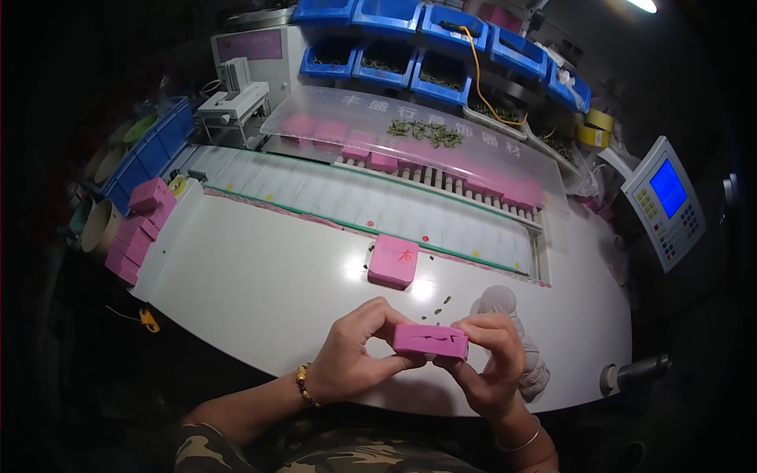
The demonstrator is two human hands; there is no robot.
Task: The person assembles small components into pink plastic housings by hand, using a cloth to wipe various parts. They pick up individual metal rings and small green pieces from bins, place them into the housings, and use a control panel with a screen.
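Observation:
Both hands hold a pink rubber mould point(430, 342) above the table's near edge, turned edge-on, with a dark, uneven slit along its side. My left hand point(352, 355) pinches its left end between thumb and fingers. The right end is gripped by my right hand point(493, 359), fingers on top and thumb below. A second pink mould point(392, 264), with a red mark, lies flat on the white table just beyond. Between the two moulds are scattered small dark green pieces point(447, 299). A crumpled whitish cloth item point(498, 301) sits beside and partly behind my right hand.
Behind runs a roller conveyor point(441, 180) with pink moulds under a clear cover point(355, 118). Stacked pink moulds point(130, 248) stand at the left. Blue bins point(441, 87) line the back. A control panel point(666, 201) and a metal cylinder point(643, 370) are at the right.

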